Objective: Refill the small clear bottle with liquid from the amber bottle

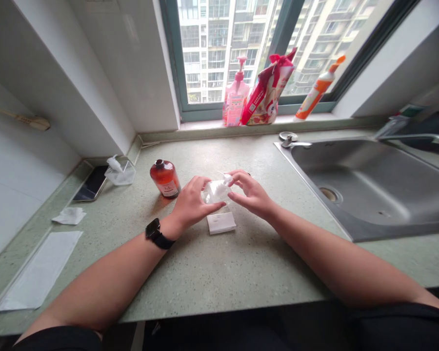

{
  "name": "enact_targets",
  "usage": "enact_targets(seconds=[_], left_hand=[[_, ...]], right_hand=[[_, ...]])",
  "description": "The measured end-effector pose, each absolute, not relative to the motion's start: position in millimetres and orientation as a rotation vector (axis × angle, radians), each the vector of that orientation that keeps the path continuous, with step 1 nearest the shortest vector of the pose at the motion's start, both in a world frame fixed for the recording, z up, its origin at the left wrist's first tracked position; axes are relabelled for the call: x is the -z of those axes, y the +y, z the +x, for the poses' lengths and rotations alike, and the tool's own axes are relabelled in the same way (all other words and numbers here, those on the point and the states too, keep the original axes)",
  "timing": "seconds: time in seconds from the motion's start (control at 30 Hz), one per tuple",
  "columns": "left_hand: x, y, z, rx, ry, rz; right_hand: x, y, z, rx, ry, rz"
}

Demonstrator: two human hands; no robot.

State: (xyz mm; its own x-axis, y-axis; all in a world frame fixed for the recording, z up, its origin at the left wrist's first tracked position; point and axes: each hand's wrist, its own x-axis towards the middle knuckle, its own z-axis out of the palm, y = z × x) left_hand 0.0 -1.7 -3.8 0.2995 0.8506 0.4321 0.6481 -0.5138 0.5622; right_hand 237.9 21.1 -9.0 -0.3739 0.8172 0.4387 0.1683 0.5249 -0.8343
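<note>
Beside left hand (190, 201) — amber bottle (164, 176); before clear dispenser (215, 191) — folded white paper (221, 224).

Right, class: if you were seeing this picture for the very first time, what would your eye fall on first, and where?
Probably the amber bottle, its neck uncapped, on the counter just left of the left hand. Next, the clear pump bottle at the centre, between that hand and the right hand. Behind, the pink pump bottle and red bag stand out on the windowsill.
</note>
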Motion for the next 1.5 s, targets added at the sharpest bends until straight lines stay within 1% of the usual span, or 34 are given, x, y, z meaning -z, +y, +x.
enact_targets(seconds=[0.3, 0.5, 0.6, 0.7, 0.83, 1.2, 1.37, 1.5], left_hand=[[1.2, -4.2, 3.2, -1.038, 1.352, 2.290], [-1.1, -8.1, 6.6, -1.020, 1.299, 2.269], [-0.8, -8.5, 7.3, -1.012, 1.304, 2.272], [-0.4, -7.8, 6.7, -1.018, 1.314, 2.255], [-0.6, -6.2, 5.1, -1.036, 1.328, 2.222], [-2.8, -8.5, 7.8, -1.018, 1.291, 2.237], [-1.2, -8.0, 9.2, -1.006, 1.296, 2.246], [-0.5, -8.2, 8.3, -0.998, 1.300, 2.263]], right_hand=[[14.0, 22.5, 233.4, -0.950, -1.758, -0.837], [10.8, 17.8, 229.8, -0.870, -1.872, -0.807], [12.8, 19.7, 231.7, -0.839, -1.838, -0.865], [16.4, 27.4, 238.2, -0.911, -1.745, -0.924], [18.4, 38.0, 247.8, -1.010, -1.676, -0.890], [15.1, 22.2, 233.1, -0.925, -1.872, -0.820], [12.7, 21.2, 231.9, -0.970, -1.756, -0.902], [5.4, 22.0, 235.8, -1.005, -1.678, -0.859]])
